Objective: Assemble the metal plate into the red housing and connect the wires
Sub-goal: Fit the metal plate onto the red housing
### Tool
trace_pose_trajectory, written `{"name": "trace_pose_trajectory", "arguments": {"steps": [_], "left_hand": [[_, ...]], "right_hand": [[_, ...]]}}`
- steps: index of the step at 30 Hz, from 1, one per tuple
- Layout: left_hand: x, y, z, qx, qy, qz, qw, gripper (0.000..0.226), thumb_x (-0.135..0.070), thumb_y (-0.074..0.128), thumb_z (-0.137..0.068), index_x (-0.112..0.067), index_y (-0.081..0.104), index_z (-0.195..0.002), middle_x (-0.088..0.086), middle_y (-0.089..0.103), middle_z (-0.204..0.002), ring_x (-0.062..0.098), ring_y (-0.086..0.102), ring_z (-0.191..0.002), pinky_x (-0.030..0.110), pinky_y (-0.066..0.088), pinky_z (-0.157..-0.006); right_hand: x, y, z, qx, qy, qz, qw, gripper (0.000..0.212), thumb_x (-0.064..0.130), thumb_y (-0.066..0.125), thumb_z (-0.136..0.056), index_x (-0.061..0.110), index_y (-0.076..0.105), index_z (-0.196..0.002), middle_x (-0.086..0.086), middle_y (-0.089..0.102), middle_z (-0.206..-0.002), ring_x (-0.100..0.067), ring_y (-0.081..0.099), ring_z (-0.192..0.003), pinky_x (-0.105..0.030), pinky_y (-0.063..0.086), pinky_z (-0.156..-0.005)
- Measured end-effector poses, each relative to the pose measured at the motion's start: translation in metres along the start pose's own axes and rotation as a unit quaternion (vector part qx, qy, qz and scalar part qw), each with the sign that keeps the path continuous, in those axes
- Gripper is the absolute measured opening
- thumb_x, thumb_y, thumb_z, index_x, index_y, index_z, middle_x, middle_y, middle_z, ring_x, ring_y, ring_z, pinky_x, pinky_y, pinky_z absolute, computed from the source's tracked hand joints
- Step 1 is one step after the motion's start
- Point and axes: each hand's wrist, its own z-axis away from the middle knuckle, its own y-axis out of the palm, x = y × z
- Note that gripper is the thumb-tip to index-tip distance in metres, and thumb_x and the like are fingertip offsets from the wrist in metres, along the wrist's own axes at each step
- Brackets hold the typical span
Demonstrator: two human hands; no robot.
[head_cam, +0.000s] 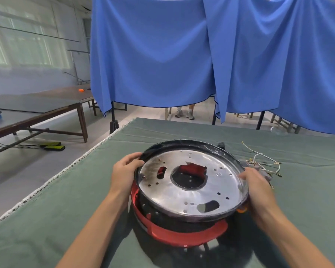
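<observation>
A round silver metal plate (191, 192) with a large centre hole, slots and several small holes sits tilted in a black rim, over the red housing (184, 235) on the green cloth. My left hand (124, 173) grips the rim's left edge, thumb curled over the top. On the opposite side my right hand (257, 188) holds the right edge, fingers on the rim. A bundle of white and yellow wires (263, 161) with metal terminals lies on the cloth just behind my right hand, trailing from the housing's right side.
The green cloth-covered table (66, 206) has its left edge running diagonally near my left arm. Blue curtains (162, 51) hang behind the table. A long wooden bench (37, 113) stands to the left across the floor. Someone's feet (185, 113) show under the curtain.
</observation>
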Motion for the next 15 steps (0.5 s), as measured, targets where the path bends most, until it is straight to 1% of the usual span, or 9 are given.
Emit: {"name": "trace_pose_trajectory", "arguments": {"steps": [2, 3, 6, 8, 10, 11, 12, 13, 15], "left_hand": [[-0.002, 0.000, 0.004, 0.016, -0.002, 0.000, 1.000, 0.025, 0.007, 0.056, -0.076, -0.009, 0.074, -0.083, 0.013, 0.073, -0.082, 0.027, 0.066, -0.076, 0.037, 0.053, -0.075], [-0.003, -0.001, 0.005, 0.020, 0.003, 0.002, 1.000, 0.027, 0.008, 0.055, -0.075, -0.009, 0.075, -0.080, 0.013, 0.073, -0.081, 0.026, 0.066, -0.074, 0.037, 0.053, -0.074], [-0.008, -0.003, 0.008, 0.014, 0.022, 0.031, 0.999, 0.032, 0.010, 0.051, -0.073, -0.006, 0.076, -0.085, 0.016, 0.073, -0.085, 0.025, 0.065, -0.074, 0.036, 0.053, -0.071], [-0.012, -0.004, 0.008, 0.004, 0.027, 0.042, 0.999, 0.033, 0.012, 0.049, -0.072, -0.002, 0.075, -0.086, 0.020, 0.072, -0.086, 0.026, 0.064, -0.072, 0.036, 0.052, -0.069], [-0.012, -0.010, 0.007, -0.003, 0.016, 0.031, 0.999, 0.025, 0.013, 0.047, -0.069, 0.007, 0.069, -0.078, 0.021, 0.064, -0.076, 0.029, 0.055, -0.066, 0.036, 0.046, -0.063], [-0.013, -0.013, 0.007, -0.002, 0.006, 0.024, 1.000, 0.017, 0.013, 0.046, -0.067, 0.013, 0.062, -0.072, 0.019, 0.053, -0.071, 0.029, 0.045, -0.064, 0.033, 0.039, -0.058], [-0.013, -0.015, 0.007, 0.003, -0.005, 0.013, 1.000, 0.011, 0.013, 0.045, -0.066, 0.014, 0.055, -0.067, 0.017, 0.044, -0.073, 0.029, 0.036, -0.066, 0.032, 0.031, -0.057], [-0.013, -0.017, 0.007, 0.007, -0.015, 0.003, 1.000, 0.010, 0.013, 0.044, -0.065, 0.015, 0.053, -0.067, 0.015, 0.040, -0.077, 0.029, 0.031, -0.069, 0.032, 0.027, -0.057], [-0.014, -0.021, 0.009, 0.009, -0.035, -0.004, 0.999, 0.018, 0.015, 0.042, -0.065, 0.014, 0.059, -0.070, 0.017, 0.044, -0.076, 0.028, 0.037, -0.068, 0.035, 0.031, -0.061]], "right_hand": [[-0.001, 0.001, -0.001, 0.004, -0.005, 0.017, 1.000, 0.017, 0.012, 0.043, -0.085, 0.021, 0.046, -0.071, -0.009, 0.040, -0.061, -0.019, 0.036, -0.039, -0.021, 0.028, -0.037], [-0.001, 0.001, -0.001, 0.009, -0.016, 0.037, 0.999, 0.016, 0.012, 0.043, -0.086, 0.022, 0.047, -0.073, -0.009, 0.040, -0.061, -0.020, 0.037, -0.041, -0.022, 0.028, -0.038], [0.001, 0.001, 0.000, 0.015, -0.060, 0.101, 0.993, 0.012, 0.017, 0.048, -0.086, 0.024, 0.056, -0.081, -0.006, 0.049, -0.066, -0.022, 0.042, -0.055, -0.026, 0.031, -0.048], [0.001, 0.003, 0.001, 0.024, -0.078, 0.118, 0.990, 0.012, 0.016, 0.053, -0.085, 0.026, 0.060, -0.083, 0.000, 0.056, -0.066, -0.022, 0.045, -0.057, -0.026, 0.032, -0.053], [0.002, 0.005, 0.001, 0.028, -0.088, 0.139, 0.986, 0.015, 0.014, 0.056, -0.084, 0.027, 0.062, -0.080, 0.008, 0.057, -0.060, -0.017, 0.045, -0.055, -0.025, 0.031, -0.055], [0.002, 0.007, 0.001, 0.031, -0.096, 0.161, 0.982, 0.017, 0.013, 0.058, -0.083, 0.028, 0.061, -0.075, 0.010, 0.055, -0.056, -0.016, 0.044, -0.053, -0.025, 0.031, -0.055], [0.001, 0.007, 0.000, 0.033, -0.101, 0.186, 0.977, 0.019, 0.012, 0.059, -0.083, 0.026, 0.061, -0.070, 0.011, 0.053, -0.051, -0.016, 0.043, -0.050, -0.024, 0.031, -0.054], [0.000, 0.007, -0.001, 0.035, -0.106, 0.210, 0.971, 0.021, 0.011, 0.060, -0.082, 0.022, 0.059, -0.064, 0.011, 0.049, -0.045, -0.017, 0.041, -0.048, -0.024, 0.029, -0.054], [-0.001, 0.008, -0.003, 0.035, -0.108, 0.242, 0.964, 0.021, 0.011, 0.059, -0.082, 0.013, 0.056, -0.061, 0.010, 0.042, -0.040, -0.018, 0.037, -0.046, -0.024, 0.027, -0.054]]}}
